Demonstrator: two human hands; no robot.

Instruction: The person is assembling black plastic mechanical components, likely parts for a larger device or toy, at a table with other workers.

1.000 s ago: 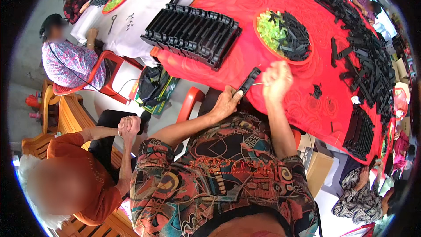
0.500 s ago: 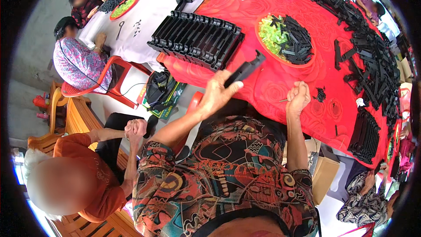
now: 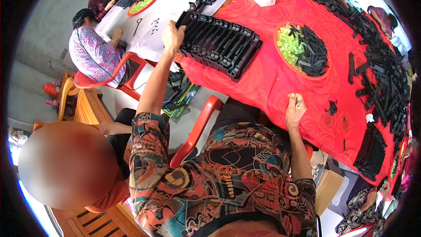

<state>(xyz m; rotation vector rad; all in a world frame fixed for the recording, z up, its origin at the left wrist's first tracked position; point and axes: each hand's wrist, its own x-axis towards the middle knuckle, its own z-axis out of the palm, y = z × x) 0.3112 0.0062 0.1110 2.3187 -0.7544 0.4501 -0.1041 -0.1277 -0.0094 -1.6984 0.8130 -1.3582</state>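
Note:
My left hand [image 3: 173, 38] reaches far out to the left end of a neat stack of long black plastic parts [image 3: 221, 44]. Its fingers are closed on one black plastic part [image 3: 187, 16], which stands at the stack's end. Near the table's front edge, my right hand [image 3: 295, 110] is held as a fist over the red cloth. Whatever lies inside that fist is hidden. Beyond it sits a round orange-red tray [image 3: 328, 73] with yellow-green pieces [image 3: 287, 44] and small black strips [image 3: 314, 52].
A long heap of black parts [image 3: 372, 57] lines the right side of the red cloth [image 3: 263, 90]. Another black stack [image 3: 371, 152] lies at the near right. Scissors [image 3: 137, 25] rest on the white cloth. A person [image 3: 66, 162] sits close at my left, beside a red chair arm [image 3: 197, 127].
My left hand has carried the black part away from in front of me, up and left to the stack. My right hand stays closed; the thin stick seen at it no longer shows.

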